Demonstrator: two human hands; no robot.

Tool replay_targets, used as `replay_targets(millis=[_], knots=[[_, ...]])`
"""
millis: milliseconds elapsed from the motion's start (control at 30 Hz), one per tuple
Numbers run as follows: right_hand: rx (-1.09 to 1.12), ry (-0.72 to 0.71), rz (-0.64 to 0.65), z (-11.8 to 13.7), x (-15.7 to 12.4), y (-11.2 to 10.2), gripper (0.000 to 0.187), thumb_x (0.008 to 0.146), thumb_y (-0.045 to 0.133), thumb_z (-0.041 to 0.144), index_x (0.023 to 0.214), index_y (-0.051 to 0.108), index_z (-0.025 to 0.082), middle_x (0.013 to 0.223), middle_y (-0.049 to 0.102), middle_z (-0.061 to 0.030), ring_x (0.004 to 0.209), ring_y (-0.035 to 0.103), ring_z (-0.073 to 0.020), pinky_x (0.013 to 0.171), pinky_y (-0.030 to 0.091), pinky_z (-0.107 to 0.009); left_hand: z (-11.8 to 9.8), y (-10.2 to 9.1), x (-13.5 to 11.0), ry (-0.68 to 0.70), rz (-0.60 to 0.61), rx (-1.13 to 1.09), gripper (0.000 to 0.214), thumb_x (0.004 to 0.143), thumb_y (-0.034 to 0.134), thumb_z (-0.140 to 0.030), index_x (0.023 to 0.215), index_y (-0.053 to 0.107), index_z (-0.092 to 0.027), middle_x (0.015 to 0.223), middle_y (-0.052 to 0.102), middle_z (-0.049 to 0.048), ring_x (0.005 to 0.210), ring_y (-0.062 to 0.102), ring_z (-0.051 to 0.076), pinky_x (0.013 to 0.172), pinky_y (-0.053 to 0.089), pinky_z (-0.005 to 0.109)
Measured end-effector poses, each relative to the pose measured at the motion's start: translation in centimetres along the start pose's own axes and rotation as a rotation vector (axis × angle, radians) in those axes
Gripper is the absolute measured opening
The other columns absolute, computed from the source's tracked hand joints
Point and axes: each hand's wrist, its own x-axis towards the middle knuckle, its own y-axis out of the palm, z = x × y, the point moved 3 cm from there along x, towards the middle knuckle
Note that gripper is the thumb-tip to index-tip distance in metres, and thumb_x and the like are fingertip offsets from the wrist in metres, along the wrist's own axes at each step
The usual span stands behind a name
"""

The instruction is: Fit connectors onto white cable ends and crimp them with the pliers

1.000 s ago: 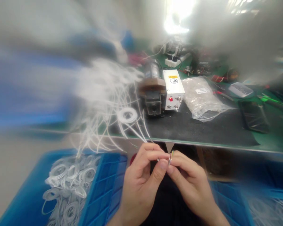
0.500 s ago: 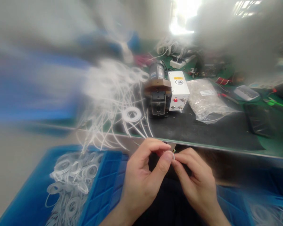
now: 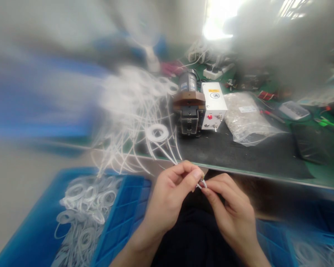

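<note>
The green table (image 3: 332,172) stretches across from ten to two o'clock beyond the hands, and a blue bin (image 3: 129,196) full of coiled cables (image 3: 85,237) stands at about nine o'clock. A heap of white cables (image 3: 130,96) lies toward ten, the machine (image 3: 189,104) just short of twelve, and a clear plastic bag (image 3: 243,115) at one. Nearest the body, the left hand (image 3: 169,198) and right hand (image 3: 233,209) meet almost fingertip to fingertip, neither clearly nearer the piece of white cable (image 3: 205,183) between them. Its visible part runs roughly from eleven to five o'clock, upper end toward the left fingertips, lower end toward the right. Each thumb is pressed close to its forefinger, seemingly pinching the cable; the small yellowish tip (image 3: 202,178) beside the left fingers is too tiny to make out.
</note>
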Motion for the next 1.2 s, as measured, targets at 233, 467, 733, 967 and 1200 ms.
replay_targets(millis=[233,467,733,967,1200], knots=[[0.066,0.07,0.025,-0.3,0.1,0.0,0.021,0.107,0.064,0.01,0.108,0.08,0.024,0.101,0.076,-0.0031,0.092,0.071,-0.0171,0.083,0.055,-0.03,0.9,0.5,0.6,-0.228,0.082,-0.27,0.029,0.101,0.076,-0.027,0.077,0.067,-0.012,0.068,0.047,-0.0031,0.062,0.035,0.008,0.057,0.034,0.018],[0.08,0.096,-0.012,-0.3,0.1,0.1,0.021,0.106,0.067,0.011,0.112,0.082,0.025,0.101,0.077,-0.0022,0.094,0.072,-0.0167,0.083,0.055,-0.029,0.2,0.0,-1.3,0.234,-0.23,0.266,0.004,0.106,0.073,-0.025,0.11,0.072,-0.025,0.093,0.067,-0.0034,0.079,0.061,0.008,0.075,0.05,0.017],[0.083,0.09,-0.012,-0.2,0.0,0.1,0.022,0.105,0.067,0.011,0.112,0.082,0.025,0.1,0.077,-0.0029,0.092,0.072,-0.0174,0.081,0.056,-0.029,-0.3,0.4,-2.4,0.469,-0.192,0.53,0.015,0.102,0.071,-0.011,0.109,0.074,-0.024,0.104,0.07,0.0016,0.098,0.068,0.017,0.088,0.056,0.029],[0.075,0.1,0.006,-0.1,0.1,0.1,0.024,0.106,0.065,0.011,0.113,0.083,0.025,0.102,0.077,-0.0036,0.094,0.073,-0.0175,0.083,0.056,-0.028,-0.3,-1.1,-1.3,0.352,-0.16,0.389,0.015,0.107,0.068,-0.02,0.117,0.076,-0.028,0.105,0.072,0.0,0.09,0.068,0.012,0.085,0.056,0.022],[0.079,0.083,0.04,-0.1,-0.2,-0.1,0.025,0.107,0.063,0.009,0.115,0.082,0.024,0.105,0.077,-0.005,0.096,0.072,-0.0172,0.085,0.056,-0.029,0.5,-2.0,0.5,0.177,0.021,0.183,0.008,0.105,0.074,-0.026,0.107,0.081,-0.023,0.095,0.076,0.0015,0.078,0.068,0.011,0.075,0.056,0.021]])
